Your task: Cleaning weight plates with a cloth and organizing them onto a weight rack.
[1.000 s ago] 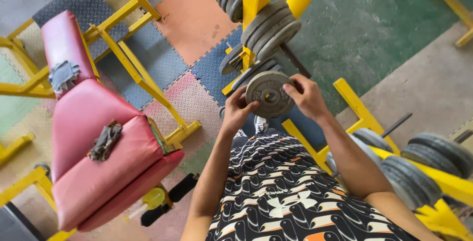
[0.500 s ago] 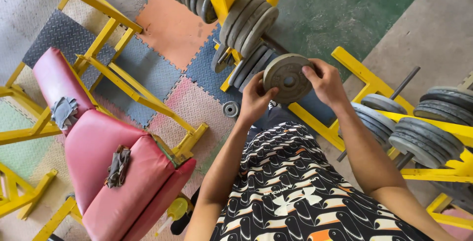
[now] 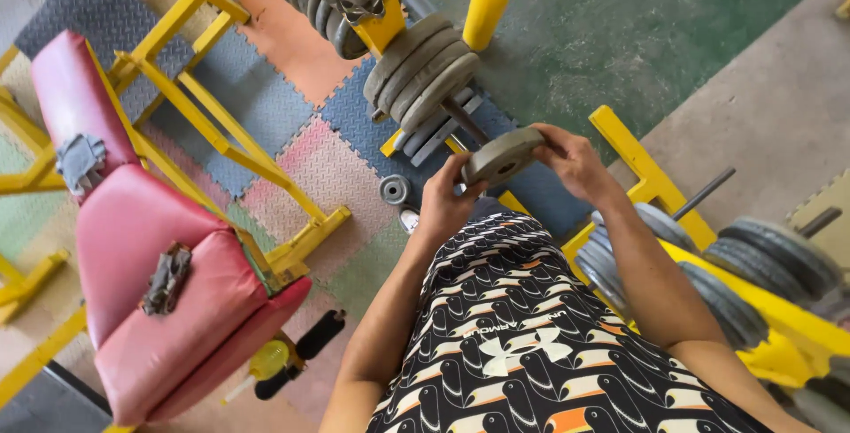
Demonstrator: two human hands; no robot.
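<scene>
1 held plate [image 3: 501,155], 2 hands, 1 red bench [image 3: 150,256], 1 small floor plate [image 3: 394,189].

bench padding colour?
Red, torn in two spots, on the bench padding beside the yellow frame; head view shows it.
</scene>
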